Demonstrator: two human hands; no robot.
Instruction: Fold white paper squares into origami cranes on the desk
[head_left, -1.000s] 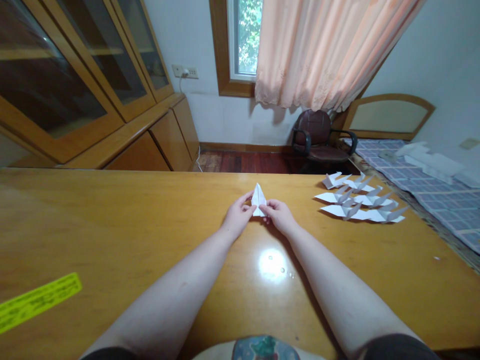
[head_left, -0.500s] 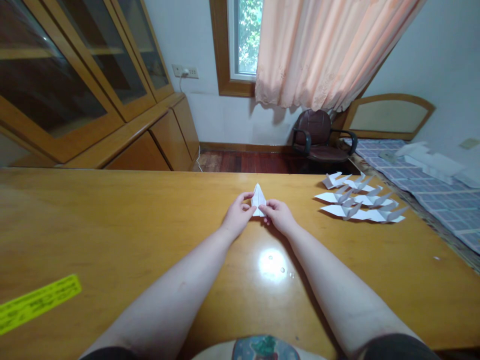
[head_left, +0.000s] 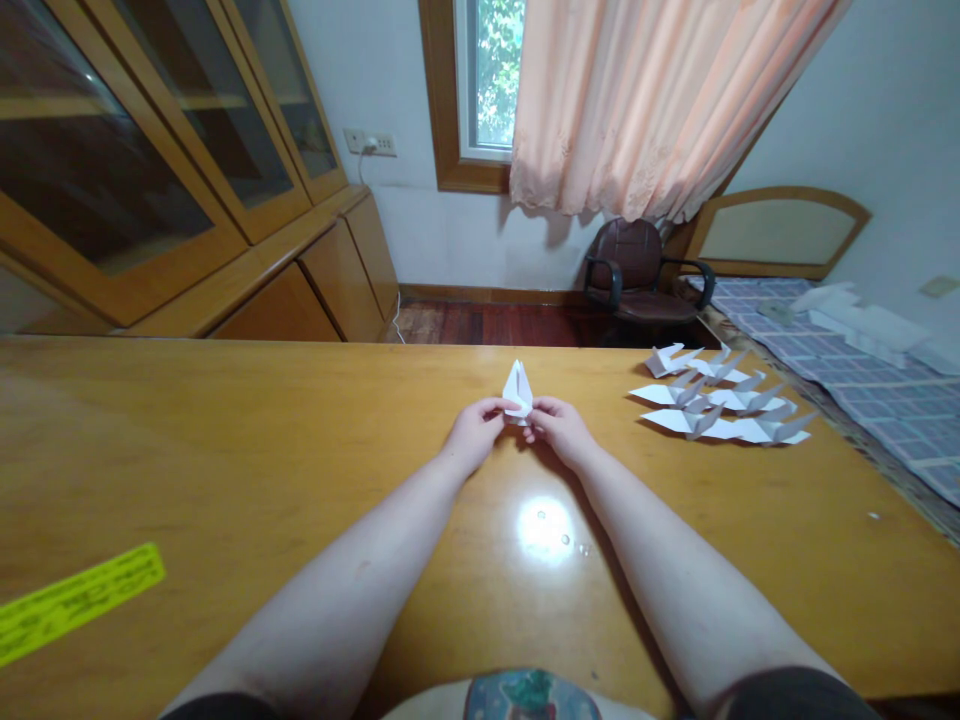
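Note:
A small piece of folded white paper (head_left: 517,385) is held over the middle of the wooden table (head_left: 300,470), its pointed end away from me. From the left, my left hand (head_left: 476,430) pinches its lower edge between thumb and fingers. My right hand (head_left: 559,425) grips the lower right corner, with fingertips tucked partly beneath it. The paper's upper part shows two tall points with a slit between them. Parts of the lower fold are hidden by my fingers.
Several white paper cranes (head_left: 694,420) stand in rows at the table's far right. A yellow label (head_left: 82,600) is stuck at the left front. Beyond the far edge are a brown armchair (head_left: 637,270), a wooden cabinet (head_left: 300,260) and a bed (head_left: 847,370).
The folded paper has opened from a flat, narrow shape into one with two separated points and a raised lower fold. My left fingers have shifted down along its side.

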